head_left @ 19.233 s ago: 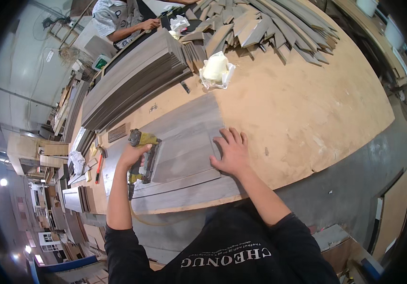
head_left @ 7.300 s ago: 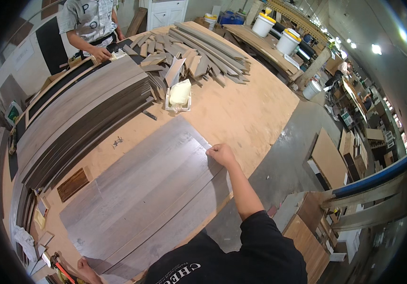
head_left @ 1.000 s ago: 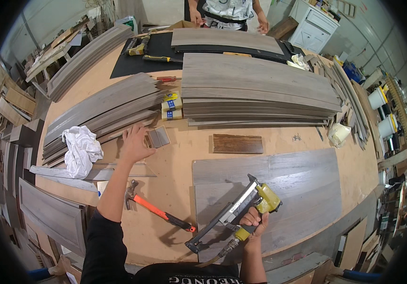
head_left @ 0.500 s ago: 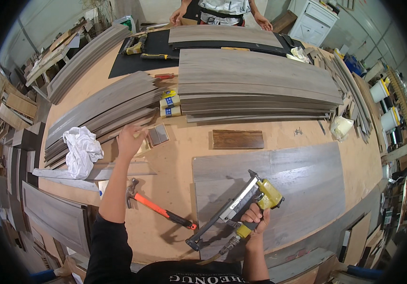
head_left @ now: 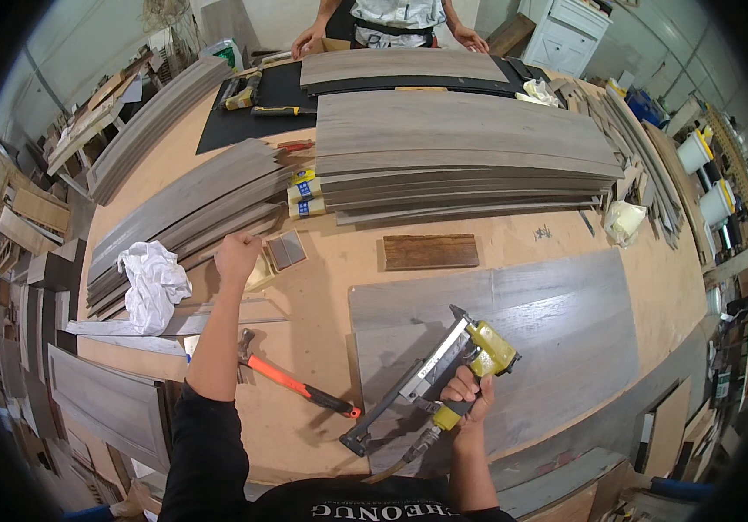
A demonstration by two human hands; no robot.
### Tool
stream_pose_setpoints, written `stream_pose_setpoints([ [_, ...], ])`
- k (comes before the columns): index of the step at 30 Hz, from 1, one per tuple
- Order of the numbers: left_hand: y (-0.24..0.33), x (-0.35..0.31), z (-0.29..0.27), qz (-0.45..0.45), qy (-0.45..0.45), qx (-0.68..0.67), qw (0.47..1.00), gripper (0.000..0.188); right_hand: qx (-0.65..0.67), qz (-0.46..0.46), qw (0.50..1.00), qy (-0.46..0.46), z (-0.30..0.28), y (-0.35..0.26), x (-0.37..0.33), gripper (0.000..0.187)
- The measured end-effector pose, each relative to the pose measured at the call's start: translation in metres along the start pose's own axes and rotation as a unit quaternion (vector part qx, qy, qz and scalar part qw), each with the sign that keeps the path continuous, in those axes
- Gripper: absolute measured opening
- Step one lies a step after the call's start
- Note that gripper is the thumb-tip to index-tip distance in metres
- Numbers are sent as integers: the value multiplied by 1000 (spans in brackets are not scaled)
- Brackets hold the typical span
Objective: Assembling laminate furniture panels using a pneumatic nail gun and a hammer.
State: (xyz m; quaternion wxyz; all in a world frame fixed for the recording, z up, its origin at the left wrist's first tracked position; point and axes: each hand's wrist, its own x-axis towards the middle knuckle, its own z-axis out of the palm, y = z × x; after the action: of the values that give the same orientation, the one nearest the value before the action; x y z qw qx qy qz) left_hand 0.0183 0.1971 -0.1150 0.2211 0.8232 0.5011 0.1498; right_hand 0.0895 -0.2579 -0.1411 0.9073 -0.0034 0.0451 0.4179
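My right hand (head_left: 464, 393) is wrapped round the grip of a yellow and grey pneumatic nail gun (head_left: 494, 350); its long magazine slants down to the left. The gun is over a large grey wood panel (head_left: 565, 322), its air hose (head_left: 409, 457) running back toward me. My left hand (head_left: 239, 257) is closed with the fingers curled in, beside a small open box (head_left: 287, 249) of grey strips. Whatever those fingers hold is hidden. Near my left forearm a claw hammer (head_left: 291, 378) with an orange and black handle lies on the bench.
A dark brown wood block (head_left: 430, 252) lies beyond the panel. Stacked grey boards (head_left: 469, 130) and narrower boards (head_left: 182, 200) cover the far side. A white cloth (head_left: 153, 287) lies at left. Small loose fasteners (head_left: 543, 233) lie at right. Another person's hand (head_left: 471, 40) is at the far edge.
My left hand's fingers have curled closed beside the small box; they were reaching over it before. The view has shifted slightly. The nail gun stays in my right hand, nearly unmoved.
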Motion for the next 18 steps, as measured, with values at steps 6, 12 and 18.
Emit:
stream_pose_setpoints([
  [6, 12, 1, 8, -2, 9, 64, 998, 27, 2, -1, 1000, 8, 0, -1, -1, 30],
  [12, 20, 2, 2, 13, 26, 73, 997, 27, 14, -2, 1000, -5, -3, 1, 0, 29],
  [18, 23, 2, -9, 21, 49, 79, 995, 26, 18, 5, 1000, -10, -6, -1, 1, 28],
])
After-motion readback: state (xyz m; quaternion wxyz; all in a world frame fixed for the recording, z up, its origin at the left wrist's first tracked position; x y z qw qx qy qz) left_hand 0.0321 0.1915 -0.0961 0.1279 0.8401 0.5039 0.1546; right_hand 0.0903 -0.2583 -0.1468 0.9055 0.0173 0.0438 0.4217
